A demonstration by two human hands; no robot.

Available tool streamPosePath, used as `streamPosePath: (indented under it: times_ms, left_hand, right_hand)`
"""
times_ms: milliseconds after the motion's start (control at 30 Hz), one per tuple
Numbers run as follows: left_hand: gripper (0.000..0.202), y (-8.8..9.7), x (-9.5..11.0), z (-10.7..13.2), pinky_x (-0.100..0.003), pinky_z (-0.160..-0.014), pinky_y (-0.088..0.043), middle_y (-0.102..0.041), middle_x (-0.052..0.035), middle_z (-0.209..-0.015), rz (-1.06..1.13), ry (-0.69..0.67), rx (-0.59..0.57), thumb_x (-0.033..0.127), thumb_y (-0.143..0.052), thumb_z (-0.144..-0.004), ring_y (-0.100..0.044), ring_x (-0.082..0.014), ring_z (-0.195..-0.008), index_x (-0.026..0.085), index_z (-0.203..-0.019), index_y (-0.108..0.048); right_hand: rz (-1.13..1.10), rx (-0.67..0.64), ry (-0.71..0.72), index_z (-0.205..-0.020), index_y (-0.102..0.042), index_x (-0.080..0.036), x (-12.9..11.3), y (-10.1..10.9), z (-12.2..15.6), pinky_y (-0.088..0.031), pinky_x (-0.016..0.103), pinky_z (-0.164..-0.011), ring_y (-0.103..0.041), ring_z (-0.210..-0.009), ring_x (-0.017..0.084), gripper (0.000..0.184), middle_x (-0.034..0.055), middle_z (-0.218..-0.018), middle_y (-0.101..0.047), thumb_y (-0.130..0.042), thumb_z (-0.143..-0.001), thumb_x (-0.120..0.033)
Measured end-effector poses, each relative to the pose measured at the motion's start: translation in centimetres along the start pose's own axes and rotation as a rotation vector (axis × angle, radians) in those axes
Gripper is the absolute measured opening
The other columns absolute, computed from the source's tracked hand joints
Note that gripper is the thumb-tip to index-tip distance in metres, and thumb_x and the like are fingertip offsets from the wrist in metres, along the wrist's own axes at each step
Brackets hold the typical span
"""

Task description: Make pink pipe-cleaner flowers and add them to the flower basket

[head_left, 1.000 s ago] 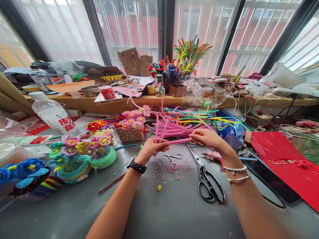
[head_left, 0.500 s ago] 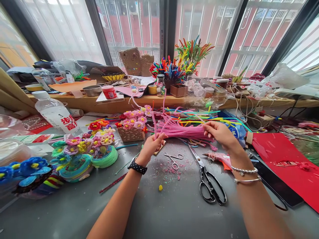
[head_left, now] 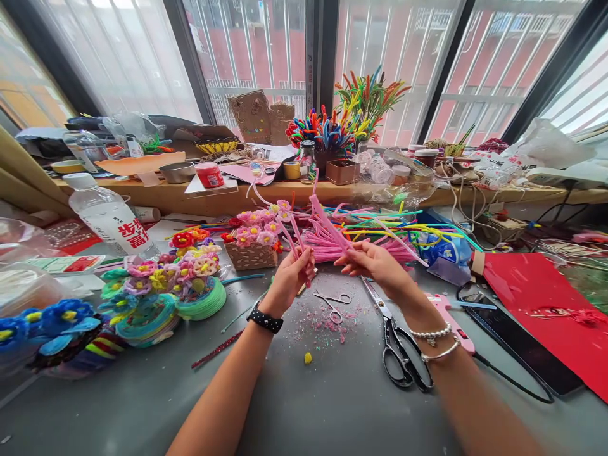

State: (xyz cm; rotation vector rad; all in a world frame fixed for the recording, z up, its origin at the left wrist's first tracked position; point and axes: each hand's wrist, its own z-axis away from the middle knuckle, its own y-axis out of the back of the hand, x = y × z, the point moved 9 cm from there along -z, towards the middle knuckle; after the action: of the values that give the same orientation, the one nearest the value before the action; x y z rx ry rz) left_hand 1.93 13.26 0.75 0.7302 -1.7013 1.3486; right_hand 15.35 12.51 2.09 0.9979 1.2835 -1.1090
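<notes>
My left hand (head_left: 295, 273), with a black watch at the wrist, is closed on thin pink pipe cleaners (head_left: 291, 235) that stick up from its fingers. Just to the right, my right hand (head_left: 368, 263) pinches a pink pipe cleaner (head_left: 329, 223), which slants up and left and looks blurred. Behind both hands lies a thick bundle of pink pipe cleaners (head_left: 394, 253). Small scissors (head_left: 334, 304) rest below and between the hands. Large black-handled scissors (head_left: 390, 329) lie beneath my right forearm. Pink scraps (head_left: 327, 326) are scattered on the grey table.
To the left stand a box of pink fuzzy flowers (head_left: 251, 253), flower pots (head_left: 202, 297) and a water bottle (head_left: 111, 215). On the right are a pink glue gun (head_left: 451, 320), a phone (head_left: 527, 348) and red sheets (head_left: 555, 304). A cluttered wooden ledge (head_left: 266, 197) runs behind.
My right hand has moved left and closer to my left hand, bringing a pink pipe cleaner upright between them. The glue gun is now less covered by my right forearm. My left hand stays nearly in place.
</notes>
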Motion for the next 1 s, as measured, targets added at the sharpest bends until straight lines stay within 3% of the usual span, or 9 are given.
streamPosePath:
  times_ms: [167,300,433,567,667,767,900,1000]
  left_hand:
    - [0.027,0.1,1.1,0.1,-0.015,-0.035,-0.017,-0.029,0.0104,-0.043,-0.029,-0.078,-0.006,0.038,-0.059,-0.071,-0.022,-0.0008,-0.034,0.014,-0.075,-0.047]
    - [0.032,0.8,1.3,0.1,-0.016,-0.034,-0.016,-0.031,0.0099,-0.042,-0.12,-0.106,0.073,0.037,-0.059,-0.07,-0.021,-0.0005,-0.034,0.016,-0.06,-0.038]
    - [0.033,0.5,0.5,0.1,-0.016,-0.034,-0.017,-0.031,0.01,-0.041,-0.227,-0.048,0.063,0.04,-0.056,-0.07,-0.024,-0.0014,-0.034,0.017,-0.061,-0.035]
    - [0.031,-0.3,-0.9,0.3,-0.016,-0.033,-0.016,-0.031,0.0102,-0.041,-0.367,0.057,-0.012,0.043,-0.052,-0.071,-0.025,-0.002,-0.032,0.018,-0.064,-0.035]
    - [0.032,-1.8,-2.7,0.8,-0.017,-0.033,-0.015,-0.03,0.0102,-0.042,-0.472,0.176,-0.188,0.045,-0.049,-0.072,-0.023,-0.0018,-0.032,0.018,-0.063,-0.034]
    - [0.032,-3.2,-4.4,1.8,-0.017,-0.034,-0.016,-0.031,0.0097,-0.044,-0.526,0.287,-0.37,0.045,-0.046,-0.074,-0.023,-0.0019,-0.034,0.018,-0.063,-0.033]
    - [0.028,-3.8,-5.4,2.6,-0.019,-0.035,-0.017,-0.031,0.0092,-0.047,-0.568,0.375,-0.465,0.042,-0.043,-0.076,-0.025,-0.0033,-0.036,0.019,-0.066,-0.033]
    - [0.025,-4.0,-4.7,2.8,-0.02,-0.038,-0.021,-0.033,0.0072,-0.051,-0.573,0.361,-0.47,0.038,-0.042,-0.077,-0.028,-0.004,-0.041,0.017,-0.064,-0.036]
  right_hand:
    - [0.097,-0.207,-0.051,-0.074,-0.05,-0.015,1.9,-3.3,-0.1,-0.048,0.021,-0.053,-0.06,-0.053,0.009,0.018,0.0031,-0.067,-0.066,-0.059,-0.072,-0.03]
    - [0.166,-0.286,-0.099,-0.072,-0.05,-0.014,2.8,-3.8,0.2,-0.046,0.021,-0.05,-0.058,-0.049,0.008,0.021,0.0007,-0.061,-0.064,-0.059,-0.071,-0.034]
    - [0.286,-0.347,-0.1,-0.07,-0.054,-0.014,3.1,-3.7,0.4,-0.047,0.022,-0.052,-0.058,-0.053,0.009,0.023,0.002,-0.064,-0.064,-0.058,-0.07,-0.037]
    - [0.339,-0.199,0.076,-0.084,-0.057,-0.014,1.2,-2.3,-0.2,-0.047,0.023,-0.057,-0.059,-0.072,0.013,0.029,0.0063,-0.083,-0.064,-0.057,-0.071,-0.039]
    - [0.293,-0.091,0.246,-0.101,-0.053,-0.016,-0.5,-1.7,-0.3,-0.047,0.027,-0.069,-0.058,-0.087,0.016,0.039,0.0089,-0.1,-0.061,-0.059,-0.07,-0.04]
    - [0.307,-0.008,0.335,-0.105,-0.053,-0.017,-1.2,-1.5,-0.2,-0.045,0.031,-0.077,-0.056,-0.092,0.018,0.044,0.0097,-0.108,-0.058,-0.061,-0.068,-0.04]
    - [0.348,0.033,0.407,-0.088,-0.065,-0.017,-1.9,-1.5,0.1,-0.039,0.032,-0.083,-0.054,-0.092,0.019,0.027,0.0062,-0.094,-0.063,-0.056,-0.073,-0.037]
    - [0.235,-0.008,0.348,-0.079,-0.068,-0.017,-1.6,-1.6,0.0,-0.039,0.03,-0.078,-0.055,-0.081,0.017,0.025,0.0026,-0.074,-0.064,-0.054,-0.074,-0.038]
